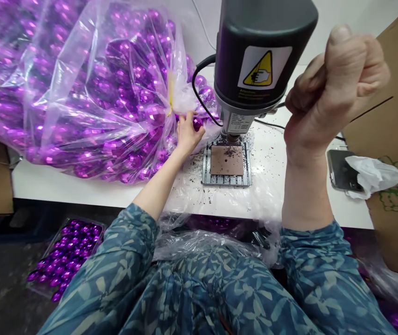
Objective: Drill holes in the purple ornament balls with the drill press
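The head view is showing me my left hand (187, 134) at the far side of the table, reaching among glossy purple balls (197, 123) beside the tied neck of a big clear plastic bag (80, 51); its thumb and fingers are standing apart, and I cannot tell whether they are pinching a ball. Farther right, my right hand (336, 86) is closing in a fist around the thin dark lever (280, 105) of a black-and-grey drill press (232, 70). Beneath the press, a flat brown plate (226, 166) is lying on a grey slotted metal base (248, 176).
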Action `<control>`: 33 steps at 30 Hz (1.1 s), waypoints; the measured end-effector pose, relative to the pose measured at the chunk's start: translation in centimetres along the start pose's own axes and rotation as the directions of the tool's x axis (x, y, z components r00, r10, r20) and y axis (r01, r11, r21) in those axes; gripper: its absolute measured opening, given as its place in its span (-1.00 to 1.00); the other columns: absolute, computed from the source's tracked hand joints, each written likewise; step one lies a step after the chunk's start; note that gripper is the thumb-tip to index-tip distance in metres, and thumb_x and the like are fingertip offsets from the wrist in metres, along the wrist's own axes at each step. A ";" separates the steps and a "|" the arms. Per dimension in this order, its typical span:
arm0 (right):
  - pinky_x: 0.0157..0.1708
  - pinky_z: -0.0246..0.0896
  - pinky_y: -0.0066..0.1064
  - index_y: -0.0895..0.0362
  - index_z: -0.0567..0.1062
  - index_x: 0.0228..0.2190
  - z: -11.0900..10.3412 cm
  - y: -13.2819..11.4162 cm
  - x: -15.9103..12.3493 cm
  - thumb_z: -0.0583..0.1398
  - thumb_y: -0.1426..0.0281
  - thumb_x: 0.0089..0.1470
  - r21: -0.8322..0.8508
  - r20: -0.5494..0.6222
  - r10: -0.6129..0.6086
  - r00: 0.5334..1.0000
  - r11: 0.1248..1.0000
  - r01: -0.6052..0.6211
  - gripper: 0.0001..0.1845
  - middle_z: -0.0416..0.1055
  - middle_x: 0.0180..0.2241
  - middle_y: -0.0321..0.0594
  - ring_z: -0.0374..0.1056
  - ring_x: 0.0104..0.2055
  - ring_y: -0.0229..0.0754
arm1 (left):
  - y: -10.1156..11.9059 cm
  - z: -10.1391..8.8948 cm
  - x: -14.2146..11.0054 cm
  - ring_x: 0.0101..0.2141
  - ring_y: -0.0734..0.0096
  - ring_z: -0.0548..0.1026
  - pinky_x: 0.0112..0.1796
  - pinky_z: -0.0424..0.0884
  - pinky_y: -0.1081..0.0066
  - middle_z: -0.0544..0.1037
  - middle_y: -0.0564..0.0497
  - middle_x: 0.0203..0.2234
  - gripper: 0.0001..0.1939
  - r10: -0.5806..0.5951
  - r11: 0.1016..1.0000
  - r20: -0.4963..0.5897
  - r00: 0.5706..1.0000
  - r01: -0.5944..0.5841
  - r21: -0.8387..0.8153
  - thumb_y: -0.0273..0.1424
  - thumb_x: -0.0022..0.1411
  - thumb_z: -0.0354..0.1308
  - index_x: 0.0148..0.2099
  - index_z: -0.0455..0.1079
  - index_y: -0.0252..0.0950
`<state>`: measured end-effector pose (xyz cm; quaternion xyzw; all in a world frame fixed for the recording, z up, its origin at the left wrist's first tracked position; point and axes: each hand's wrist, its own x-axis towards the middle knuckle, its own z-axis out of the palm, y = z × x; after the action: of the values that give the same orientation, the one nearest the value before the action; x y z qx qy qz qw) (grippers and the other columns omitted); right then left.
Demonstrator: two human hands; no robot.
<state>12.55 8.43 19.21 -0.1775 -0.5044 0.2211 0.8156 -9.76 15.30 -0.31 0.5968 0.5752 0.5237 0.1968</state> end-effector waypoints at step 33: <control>-0.71 -0.40 -0.36 0.05 0.00 -0.57 -0.2 0.3 -0.5 0.21 -0.22 -0.05 -0.131 0.026 -0.063 0.998 0.989 0.066 -0.30 -0.11 -0.74 -0.52 -0.20 -0.75 -0.47 | 4.5 2.5 -11.3 0.03 0.07 0.61 0.09 0.56 0.07 0.63 -0.12 0.00 -0.44 0.057 0.970 0.381 0.923 0.039 -0.239 -0.20 0.15 0.54 0.13 0.47 -0.20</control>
<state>12.46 8.36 18.61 -0.2122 -0.5324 0.1625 0.8032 -3.10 4.93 -2.02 0.6620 0.4544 0.4636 0.3746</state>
